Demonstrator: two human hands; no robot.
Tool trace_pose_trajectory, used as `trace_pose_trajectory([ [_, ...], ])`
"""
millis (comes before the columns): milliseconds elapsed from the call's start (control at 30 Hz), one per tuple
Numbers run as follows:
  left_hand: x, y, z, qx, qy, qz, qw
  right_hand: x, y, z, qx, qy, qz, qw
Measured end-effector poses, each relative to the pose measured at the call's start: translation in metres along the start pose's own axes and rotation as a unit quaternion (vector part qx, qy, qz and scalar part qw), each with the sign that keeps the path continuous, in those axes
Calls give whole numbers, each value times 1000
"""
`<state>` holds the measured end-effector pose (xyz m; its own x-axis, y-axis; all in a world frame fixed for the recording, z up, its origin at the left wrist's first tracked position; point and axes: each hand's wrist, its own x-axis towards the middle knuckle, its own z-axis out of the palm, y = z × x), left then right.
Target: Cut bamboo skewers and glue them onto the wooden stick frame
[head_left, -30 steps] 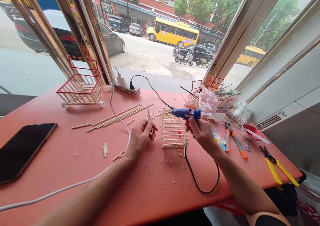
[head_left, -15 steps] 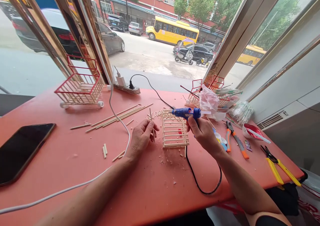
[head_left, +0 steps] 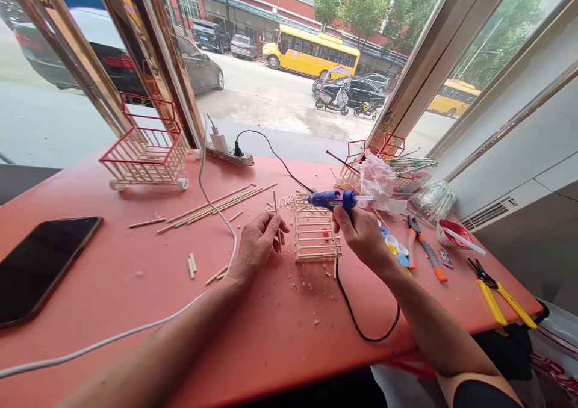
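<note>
A short wooden stick [head_left: 275, 203] stands nearly upright in the pinched fingers of my left hand [head_left: 259, 242], left of a small slatted wooden frame [head_left: 316, 232]. My right hand [head_left: 363, 236] is wrapped round the handle of a blue glue gun [head_left: 332, 200], whose nozzle points left above the frame's far edge. A clear glue stick [head_left: 365, 198] pokes out of the gun's back. Small wood pieces [head_left: 286, 201] lie behind the frame, and long thin sticks [head_left: 217, 210] rest to the left.
A red-trimmed mini cart [head_left: 147, 149] stands back left, a phone [head_left: 43, 269] far left. A white cable [head_left: 135, 334] crosses the pink table [head_left: 253, 354]. Orange-handled pliers [head_left: 424, 248], a red bowl [head_left: 454, 233] and yellow-handled cutters [head_left: 501, 293] lie right, near a pink bag [head_left: 377, 176].
The glue gun and my right hand have shifted slightly left. My left hand still holds the stick, and the whole view has moved a little.
</note>
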<state>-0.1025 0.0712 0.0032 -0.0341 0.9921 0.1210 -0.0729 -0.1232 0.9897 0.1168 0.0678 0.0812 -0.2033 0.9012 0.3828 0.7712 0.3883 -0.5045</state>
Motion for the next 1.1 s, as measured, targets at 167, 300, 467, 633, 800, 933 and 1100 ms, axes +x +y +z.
trace_pose_trajectory([
  [167, 1, -1, 0, -2, 0, 3, 1000, 0, 2, 1, 2, -1, 10, 1000],
  [300, 1, -1, -1, 0, -1, 4, 1000, 0, 2, 2, -13, 1, 7, 1000],
  [467, 1, -1, -1, -1, -2, 3, 1000, 1, 2, 3, -20, -3, 10, 1000],
  [633, 1, 0, -1, 0, 0, 0, 1000, 0, 2, 2, -18, -3, 4, 1000],
  [800, 2, -3, -1, 1, -2, 3, 1000, 0, 0, 2, -17, -4, 8, 1000],
  [933, 2, -4, -1, -3, -1, 6, 1000, 0, 0, 1, -20, -8, 12, 1000],
  [1100, 2, -3, -1, 1, -3, 6, 1000, 0, 1, 1, -15, -4, 12, 1000],
])
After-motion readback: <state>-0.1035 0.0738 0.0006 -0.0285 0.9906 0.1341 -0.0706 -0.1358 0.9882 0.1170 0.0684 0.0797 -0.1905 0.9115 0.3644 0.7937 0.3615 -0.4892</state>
